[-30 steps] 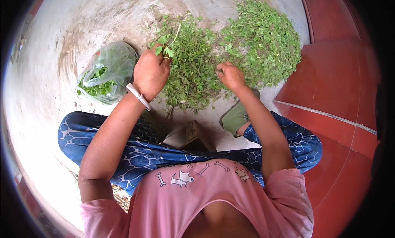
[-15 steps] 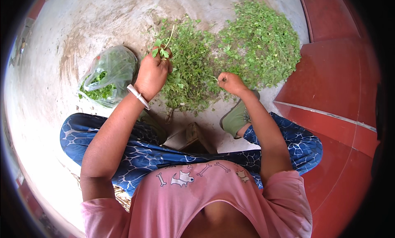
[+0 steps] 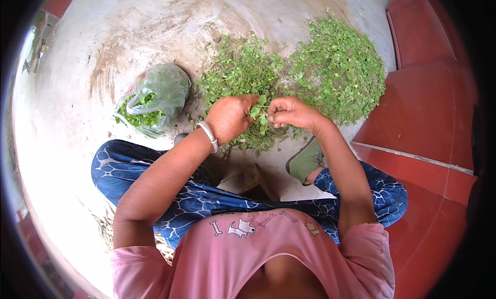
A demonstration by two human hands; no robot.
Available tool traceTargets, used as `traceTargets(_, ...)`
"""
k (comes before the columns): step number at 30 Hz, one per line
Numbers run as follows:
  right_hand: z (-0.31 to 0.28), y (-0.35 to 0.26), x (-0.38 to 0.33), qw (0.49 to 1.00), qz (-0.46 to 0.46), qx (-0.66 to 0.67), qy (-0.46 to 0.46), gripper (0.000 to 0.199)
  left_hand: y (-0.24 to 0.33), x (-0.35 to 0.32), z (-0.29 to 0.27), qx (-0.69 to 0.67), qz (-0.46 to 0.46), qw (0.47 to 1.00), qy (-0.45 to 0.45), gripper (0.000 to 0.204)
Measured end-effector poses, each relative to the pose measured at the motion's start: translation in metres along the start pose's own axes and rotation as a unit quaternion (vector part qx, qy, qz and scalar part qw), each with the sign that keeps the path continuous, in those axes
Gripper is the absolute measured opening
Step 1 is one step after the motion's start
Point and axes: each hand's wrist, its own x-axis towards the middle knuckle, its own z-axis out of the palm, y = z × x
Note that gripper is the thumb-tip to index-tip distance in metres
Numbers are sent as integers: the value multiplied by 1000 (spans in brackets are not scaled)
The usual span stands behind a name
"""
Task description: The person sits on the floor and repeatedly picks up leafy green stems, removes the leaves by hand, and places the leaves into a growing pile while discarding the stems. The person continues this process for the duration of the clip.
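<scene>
Both my hands meet over the near edge of a loose heap of leafy green herb (image 3: 240, 72) on the floor. My left hand (image 3: 232, 118), with a white bangle at its wrist, is closed around a small leafy sprig (image 3: 260, 112) whose leaves show past the fingers. Right beside it, my right hand (image 3: 294, 114) pinches at the sprig's stem, fingertips almost touching the left hand. The fingers of the left hand are partly hidden behind its back. To the left stands a clear plastic bag (image 3: 178, 90) with green leaves in it.
A wider heap of greens (image 3: 343, 66) spreads to the right, up to red panels (image 3: 413, 108). My green shoe (image 3: 306, 162) is just below the heaps. A small wooden block or stool (image 3: 256, 180) sits between my legs. The floor (image 3: 155, 30) is pale and stained.
My left hand has come right and nearer to me with its sprig, meeting my right hand. The thin stem my right hand held out to the left no longer shows. The view has shifted slightly.
</scene>
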Motion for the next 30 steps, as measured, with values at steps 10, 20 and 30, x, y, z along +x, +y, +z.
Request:
traceTargets(10, 16, -4, -2, 991, -41, 127, 31, 2, 7, -7, 1, 100, 65, 992, -44, 20)
traceTargets(20, 20, 0, 2, 987, -35, 145, 65, 10, -2, -9, 22, 76, 76, 994, 29, 16)
traceTargets(30, 33, 33, 13, 994, -21, 103, 8, 17, -30, 12, 0, -123, -94, 979, 133, 27)
